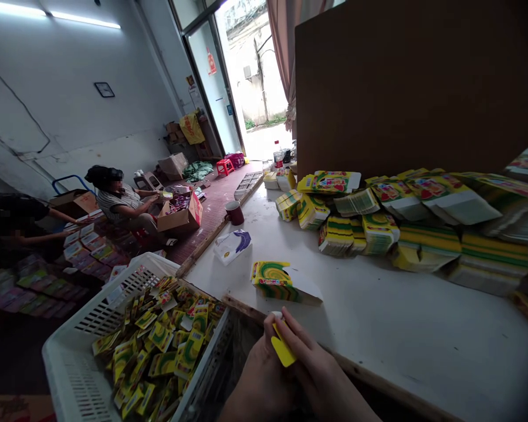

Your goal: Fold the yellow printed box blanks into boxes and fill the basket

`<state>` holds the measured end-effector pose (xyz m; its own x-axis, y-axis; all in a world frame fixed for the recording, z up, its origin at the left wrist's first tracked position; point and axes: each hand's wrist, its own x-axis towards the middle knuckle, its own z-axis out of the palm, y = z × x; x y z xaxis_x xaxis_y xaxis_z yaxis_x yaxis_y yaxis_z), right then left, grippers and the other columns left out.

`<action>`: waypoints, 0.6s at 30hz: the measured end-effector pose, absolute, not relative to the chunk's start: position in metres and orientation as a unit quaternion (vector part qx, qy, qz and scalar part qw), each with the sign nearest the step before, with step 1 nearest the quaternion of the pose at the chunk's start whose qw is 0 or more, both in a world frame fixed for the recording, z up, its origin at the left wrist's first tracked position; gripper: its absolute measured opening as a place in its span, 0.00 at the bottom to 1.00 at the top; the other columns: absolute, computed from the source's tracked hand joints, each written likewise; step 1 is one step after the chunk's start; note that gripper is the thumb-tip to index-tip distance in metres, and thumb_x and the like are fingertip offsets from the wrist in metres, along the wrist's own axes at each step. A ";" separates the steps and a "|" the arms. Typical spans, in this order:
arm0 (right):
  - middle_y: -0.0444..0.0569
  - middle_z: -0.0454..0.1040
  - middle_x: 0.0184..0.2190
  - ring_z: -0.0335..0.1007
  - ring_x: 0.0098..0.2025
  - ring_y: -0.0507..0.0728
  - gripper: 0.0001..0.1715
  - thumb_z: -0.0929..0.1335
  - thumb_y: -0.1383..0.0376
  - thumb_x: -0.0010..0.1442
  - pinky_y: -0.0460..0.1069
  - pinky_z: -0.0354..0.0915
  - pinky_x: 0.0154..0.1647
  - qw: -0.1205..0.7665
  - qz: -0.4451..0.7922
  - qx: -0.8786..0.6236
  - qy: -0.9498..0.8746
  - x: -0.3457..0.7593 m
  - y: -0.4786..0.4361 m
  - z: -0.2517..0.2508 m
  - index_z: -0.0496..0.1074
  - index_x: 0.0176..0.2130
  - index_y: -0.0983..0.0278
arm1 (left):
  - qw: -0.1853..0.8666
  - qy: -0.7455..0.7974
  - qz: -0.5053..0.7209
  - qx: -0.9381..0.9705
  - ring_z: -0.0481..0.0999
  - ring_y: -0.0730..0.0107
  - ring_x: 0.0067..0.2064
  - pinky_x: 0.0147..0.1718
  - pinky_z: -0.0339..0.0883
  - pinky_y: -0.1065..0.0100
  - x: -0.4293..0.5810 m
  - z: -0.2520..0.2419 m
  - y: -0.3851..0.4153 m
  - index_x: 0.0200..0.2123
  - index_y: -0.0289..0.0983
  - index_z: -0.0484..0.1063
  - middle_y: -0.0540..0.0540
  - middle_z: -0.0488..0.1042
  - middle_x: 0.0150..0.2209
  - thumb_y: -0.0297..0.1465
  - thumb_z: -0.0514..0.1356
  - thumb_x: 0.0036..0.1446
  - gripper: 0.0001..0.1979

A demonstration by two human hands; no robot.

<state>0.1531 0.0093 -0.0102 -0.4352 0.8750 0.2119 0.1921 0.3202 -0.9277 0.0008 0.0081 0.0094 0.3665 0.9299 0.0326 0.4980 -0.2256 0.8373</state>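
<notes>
Close to the table's near edge, my left hand (pixel 260 368) and my right hand (pixel 311 358) come together around a small yellow carton (pixel 284 348). Both hands grip it; most of the carton is hidden by the fingers, with a yellow flap and a bit of white showing. Just beyond them on the white table (pixel 369 316) lies a yellow and green printed carton (pixel 273 280), its white flap pointing right. To the left, below table height, a white plastic basket (pixel 64 337) holds a heap of similar small yellow cartons (pixel 176 346).
Stacks of flat printed cartons (pixel 426 196) line the table's back right before a brown board (pixel 405 88). A tissue pack (pixel 232 245) and a mug (pixel 234 213) stand at the left edge. Two people (pixel 125 202) work among boxes at left.
</notes>
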 end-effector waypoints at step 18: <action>0.53 0.63 0.64 0.61 0.64 0.62 0.15 0.67 0.68 0.61 0.56 0.64 0.59 0.305 0.435 -0.371 -0.762 0.181 0.028 0.014 0.74 0.48 0.58 | 0.365 0.560 0.251 0.700 0.79 0.55 0.41 0.39 0.70 0.64 -0.012 0.038 0.014 0.48 0.41 0.71 0.46 0.80 0.40 0.34 0.68 0.44 0.25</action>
